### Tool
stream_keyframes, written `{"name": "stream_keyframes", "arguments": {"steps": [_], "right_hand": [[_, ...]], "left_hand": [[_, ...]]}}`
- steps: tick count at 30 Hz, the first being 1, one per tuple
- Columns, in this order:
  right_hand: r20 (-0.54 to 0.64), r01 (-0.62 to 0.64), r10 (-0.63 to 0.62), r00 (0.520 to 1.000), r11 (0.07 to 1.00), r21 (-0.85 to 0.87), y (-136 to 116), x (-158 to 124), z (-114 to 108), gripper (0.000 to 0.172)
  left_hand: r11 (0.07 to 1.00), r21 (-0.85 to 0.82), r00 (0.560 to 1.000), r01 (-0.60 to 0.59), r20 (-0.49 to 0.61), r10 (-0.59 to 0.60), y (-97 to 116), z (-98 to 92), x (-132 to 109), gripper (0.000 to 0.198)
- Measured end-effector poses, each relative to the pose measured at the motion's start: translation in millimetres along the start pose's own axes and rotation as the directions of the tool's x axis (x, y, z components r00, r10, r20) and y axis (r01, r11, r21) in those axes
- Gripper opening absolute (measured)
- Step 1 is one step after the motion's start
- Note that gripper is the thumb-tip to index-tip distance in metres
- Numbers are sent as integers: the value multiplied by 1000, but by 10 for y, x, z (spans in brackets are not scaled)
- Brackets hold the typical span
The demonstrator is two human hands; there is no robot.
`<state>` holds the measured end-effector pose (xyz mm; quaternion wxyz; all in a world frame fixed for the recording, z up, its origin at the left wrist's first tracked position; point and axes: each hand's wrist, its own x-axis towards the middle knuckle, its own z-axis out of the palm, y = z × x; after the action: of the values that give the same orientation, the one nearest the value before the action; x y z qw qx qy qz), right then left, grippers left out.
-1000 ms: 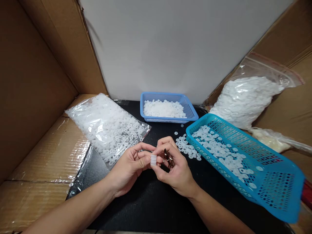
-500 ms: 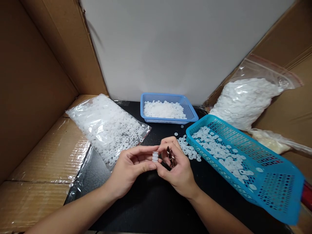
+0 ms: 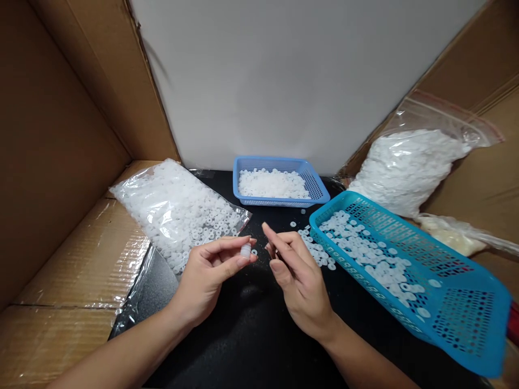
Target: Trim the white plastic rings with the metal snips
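Note:
My left hand (image 3: 211, 275) pinches a short stack of white plastic rings (image 3: 245, 250) between thumb and fingertips, above the black table. Just right of the stack a single white ring (image 3: 254, 252) shows; whether it lies on the table or hangs in the air I cannot tell. My right hand (image 3: 302, 283) is a little apart from the left, index finger stretched forward and the other fingers curled. A small dark metal tool (image 3: 277, 254) sits in those curled fingers, mostly hidden, its kind unclear.
A clear bag of white rings (image 3: 174, 210) lies at left. The blue basket (image 3: 279, 201) behind and the turquoise basket (image 3: 466, 319) at right hold rings; loose rings (image 3: 318, 251) lie beside the latter. A filled zip bag (image 3: 409, 167) leans at the cardboard wall (image 3: 503, 178).
My hands have separated; both were at the ring stack. The left moved slightly left with the stack, now tilted. My right index finger has straightened and the metal tool is more hidden.

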<state>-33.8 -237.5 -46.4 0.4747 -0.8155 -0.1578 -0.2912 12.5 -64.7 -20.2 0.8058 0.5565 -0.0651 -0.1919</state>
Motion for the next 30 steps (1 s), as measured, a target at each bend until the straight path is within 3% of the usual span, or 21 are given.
{"name": "stream_keyframes", "arguments": {"steps": [8,13,30], "right_hand": [[-9,207,-210,978,970,-125,-5,4,-58,69],[-13,239,-249,969,944,-226,-54,1,-77,74],[26,291,-295,955,920,-263,-53,-4,-48,77]], "left_hand": [[996,-91,998,17,58,-11,17,-24,-1,23],[995,-94,999,-23,27,25,21,-19,8,18],[995,-95,1000,-4,1,4,-5,1,-25,19]]}}
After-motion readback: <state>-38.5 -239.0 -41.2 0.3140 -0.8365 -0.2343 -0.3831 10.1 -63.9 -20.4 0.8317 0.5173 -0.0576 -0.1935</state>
